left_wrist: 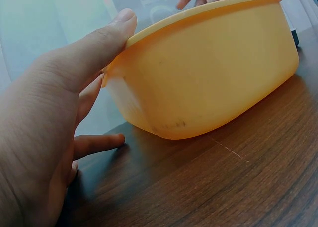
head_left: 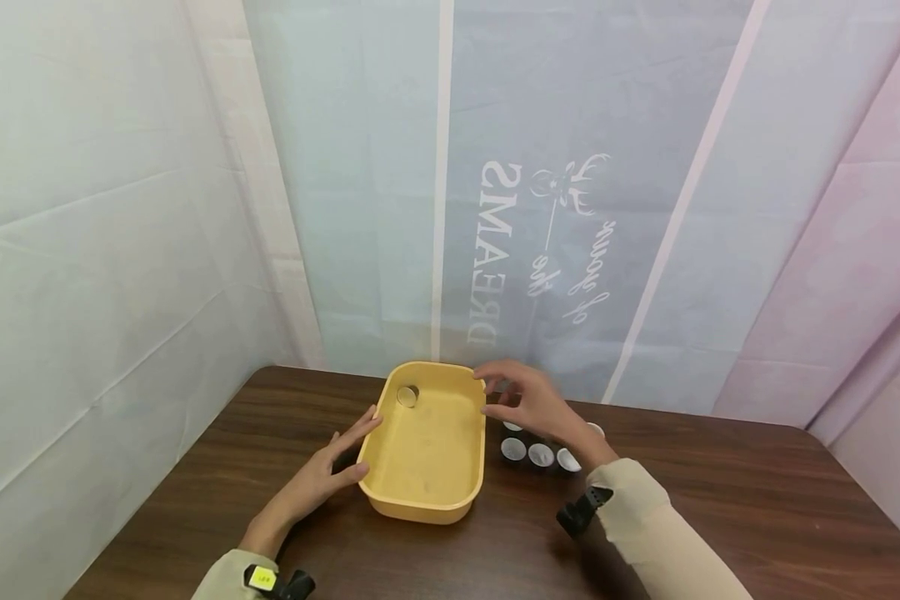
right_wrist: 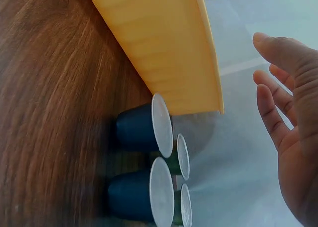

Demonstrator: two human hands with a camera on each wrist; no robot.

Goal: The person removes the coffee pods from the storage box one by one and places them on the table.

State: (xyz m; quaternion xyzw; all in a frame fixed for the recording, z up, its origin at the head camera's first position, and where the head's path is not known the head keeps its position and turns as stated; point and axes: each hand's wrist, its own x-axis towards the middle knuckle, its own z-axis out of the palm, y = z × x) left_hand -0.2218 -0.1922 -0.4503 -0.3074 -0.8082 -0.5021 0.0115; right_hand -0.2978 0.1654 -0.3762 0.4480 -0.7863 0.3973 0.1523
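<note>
A yellow plastic bin stands on the table, with one coffee capsule lying inside near its far left corner. My left hand is at the bin's left side, its thumb touching the rim and its other fingers extended along the outside. Over the bin's far right edge hangs my right hand, fingers loosely bent and apart from the thumb, with nothing between them. Right of the bin, partly under my right forearm, several coffee capsules stand with pale lids up; the right wrist view shows dark blue capsules and green ones behind.
The dark wooden table reaches back to a printed fabric curtain, which hangs right behind the bin. More fabric closes off the left side.
</note>
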